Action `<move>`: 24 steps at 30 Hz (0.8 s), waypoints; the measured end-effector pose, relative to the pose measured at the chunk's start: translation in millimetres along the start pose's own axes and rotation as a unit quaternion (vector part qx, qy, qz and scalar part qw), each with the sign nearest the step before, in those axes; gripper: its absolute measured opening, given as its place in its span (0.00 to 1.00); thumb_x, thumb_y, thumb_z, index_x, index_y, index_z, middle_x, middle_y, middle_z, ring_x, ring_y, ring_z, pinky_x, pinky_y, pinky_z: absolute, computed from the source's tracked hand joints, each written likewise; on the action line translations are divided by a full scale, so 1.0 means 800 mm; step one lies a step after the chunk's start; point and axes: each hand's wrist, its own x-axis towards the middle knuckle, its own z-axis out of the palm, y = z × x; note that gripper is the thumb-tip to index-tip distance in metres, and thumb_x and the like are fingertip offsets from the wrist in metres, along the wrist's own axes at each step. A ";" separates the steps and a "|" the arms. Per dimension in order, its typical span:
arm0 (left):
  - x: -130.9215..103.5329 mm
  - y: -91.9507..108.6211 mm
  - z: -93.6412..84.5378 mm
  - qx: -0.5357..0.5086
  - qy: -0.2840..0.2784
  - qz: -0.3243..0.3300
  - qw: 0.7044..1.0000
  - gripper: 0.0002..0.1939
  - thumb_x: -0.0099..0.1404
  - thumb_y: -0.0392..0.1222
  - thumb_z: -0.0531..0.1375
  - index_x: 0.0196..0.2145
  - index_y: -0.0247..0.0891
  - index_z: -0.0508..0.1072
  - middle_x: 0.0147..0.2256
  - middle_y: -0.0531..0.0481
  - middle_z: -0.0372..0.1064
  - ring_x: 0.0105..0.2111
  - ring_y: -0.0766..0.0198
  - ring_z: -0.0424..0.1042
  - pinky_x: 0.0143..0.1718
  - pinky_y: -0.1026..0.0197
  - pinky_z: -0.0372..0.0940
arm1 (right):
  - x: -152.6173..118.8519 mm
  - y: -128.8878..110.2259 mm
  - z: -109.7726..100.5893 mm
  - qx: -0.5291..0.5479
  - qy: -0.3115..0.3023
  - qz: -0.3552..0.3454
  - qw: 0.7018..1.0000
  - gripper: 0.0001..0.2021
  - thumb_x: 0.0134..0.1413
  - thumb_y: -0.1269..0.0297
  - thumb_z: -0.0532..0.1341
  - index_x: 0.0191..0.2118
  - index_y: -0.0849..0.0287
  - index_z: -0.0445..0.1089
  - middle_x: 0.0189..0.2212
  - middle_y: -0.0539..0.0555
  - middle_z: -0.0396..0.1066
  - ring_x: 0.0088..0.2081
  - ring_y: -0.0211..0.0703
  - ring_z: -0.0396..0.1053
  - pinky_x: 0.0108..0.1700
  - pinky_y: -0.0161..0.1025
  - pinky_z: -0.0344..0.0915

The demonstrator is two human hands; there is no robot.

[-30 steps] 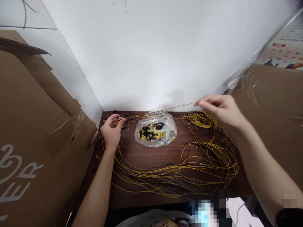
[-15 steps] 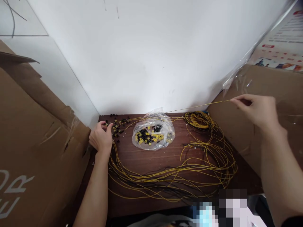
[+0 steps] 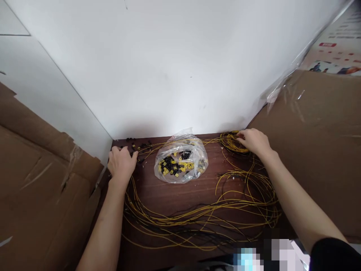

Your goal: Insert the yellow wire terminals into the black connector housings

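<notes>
My left hand is at the back left of the brown tabletop, thumb and fingers apart, over loose black and yellow connector pieces. Whatever lies beneath its fingertips is hidden. At the back right, my right hand has its fingers bent together at the wire coil, closed on thin yellow wire. Several yellow and black wires run between the coil and the pieces near my left hand. A clear plastic bag holding black and yellow connectors lies between my hands.
A long bundle of yellow and black wires curves along the front of the tabletop. Cardboard stands on the left and right. A white wall closes off the back.
My right hand has come down and left from the raised, stretched yellow wire to the coil. My left hand's fingers have spread over the small pieces. The view has shifted slightly.
</notes>
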 end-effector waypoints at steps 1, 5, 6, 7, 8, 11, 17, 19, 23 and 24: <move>0.004 0.006 0.000 -0.010 0.026 0.046 0.999 0.22 0.61 0.48 0.54 0.49 0.34 0.71 0.46 0.34 0.65 0.48 0.42 0.64 0.43 0.47 0.64 | 0.005 -0.010 0.000 0.000 0.013 -0.030 0.999 0.13 0.52 0.63 0.58 0.41 0.59 0.74 0.37 0.61 0.74 0.41 0.54 0.69 0.35 0.42 0.61; 0.030 0.042 0.016 -0.100 -0.023 0.288 0.952 0.20 0.62 0.44 0.53 0.49 0.35 0.71 0.48 0.42 0.68 0.50 0.52 0.63 0.53 0.53 0.59 | 0.025 -0.069 -0.010 0.115 0.089 -0.142 0.979 0.15 0.53 0.69 0.55 0.45 0.63 0.71 0.42 0.61 0.72 0.46 0.52 0.67 0.46 0.45 0.62; 0.036 0.052 0.024 -0.112 -0.060 0.329 0.936 0.22 0.62 0.45 0.53 0.52 0.34 0.68 0.50 0.42 0.67 0.52 0.53 0.62 0.54 0.53 0.57 | 0.029 -0.089 -0.012 0.169 0.093 -0.172 0.966 0.14 0.53 0.70 0.55 0.45 0.62 0.71 0.43 0.60 0.72 0.45 0.51 0.68 0.47 0.45 0.62; 0.041 0.062 0.033 -0.116 -0.088 0.345 0.927 0.23 0.63 0.46 0.53 0.53 0.34 0.67 0.52 0.41 0.65 0.53 0.53 0.61 0.55 0.52 0.56 | 0.032 -0.110 -0.014 0.224 0.085 -0.214 0.947 0.14 0.53 0.71 0.55 0.45 0.62 0.71 0.43 0.59 0.72 0.46 0.48 0.68 0.49 0.44 0.62; 0.045 0.070 0.041 -0.110 -0.114 0.350 0.923 0.24 0.63 0.47 0.53 0.54 0.34 0.65 0.53 0.40 0.64 0.53 0.52 0.61 0.54 0.52 0.57 | 0.035 -0.130 -0.014 0.267 0.070 -0.255 0.927 0.14 0.53 0.72 0.55 0.45 0.63 0.70 0.44 0.59 0.72 0.46 0.47 0.68 0.50 0.43 0.62; 0.049 0.086 0.059 -0.073 -0.126 0.333 0.932 0.25 0.62 0.45 0.54 0.54 0.29 0.65 0.49 0.35 0.66 0.49 0.49 0.64 0.49 0.52 0.60 | 0.040 -0.187 -0.009 0.312 0.014 -0.358 0.880 0.14 0.54 0.74 0.54 0.45 0.64 0.70 0.45 0.59 0.71 0.47 0.46 0.68 0.50 0.42 0.61; 0.044 0.086 0.065 -0.094 -0.093 0.324 0.937 0.11 0.61 0.42 0.56 0.37 0.35 0.76 0.36 0.42 0.71 0.38 0.54 0.69 0.40 0.57 0.62 | 0.047 -0.252 0.012 0.295 -0.022 -0.409 0.864 0.13 0.54 0.72 0.55 0.46 0.64 0.69 0.44 0.60 0.70 0.44 0.46 0.67 0.45 0.40 0.60; 0.045 0.082 0.067 -0.147 -0.089 0.310 0.935 0.10 0.60 0.42 0.58 0.34 0.36 0.76 0.33 0.44 0.72 0.35 0.56 0.70 0.37 0.58 0.62 | 0.049 -0.262 0.015 0.294 -0.027 -0.415 0.861 0.12 0.54 0.71 0.56 0.44 0.64 0.69 0.42 0.59 0.70 0.43 0.45 0.67 0.43 0.39 0.59; 0.047 0.078 0.068 -0.251 -0.074 0.308 0.915 0.08 0.59 0.40 0.58 0.31 0.35 0.75 0.31 0.47 0.71 0.32 0.60 0.69 0.35 0.61 0.61 | 0.051 -0.272 0.017 0.272 -0.036 -0.430 0.860 0.09 0.55 0.69 0.57 0.41 0.63 0.71 0.38 0.58 0.69 0.39 0.43 0.65 0.40 0.38 0.56; 0.046 0.078 0.066 -0.265 -0.066 0.314 0.909 0.08 0.59 0.40 0.57 0.31 0.34 0.74 0.31 0.47 0.71 0.31 0.61 0.69 0.35 0.61 0.61 | 0.050 -0.273 0.017 0.264 -0.034 -0.430 0.863 0.09 0.55 0.68 0.57 0.40 0.64 0.71 0.36 0.58 0.69 0.38 0.43 0.65 0.39 0.37 0.55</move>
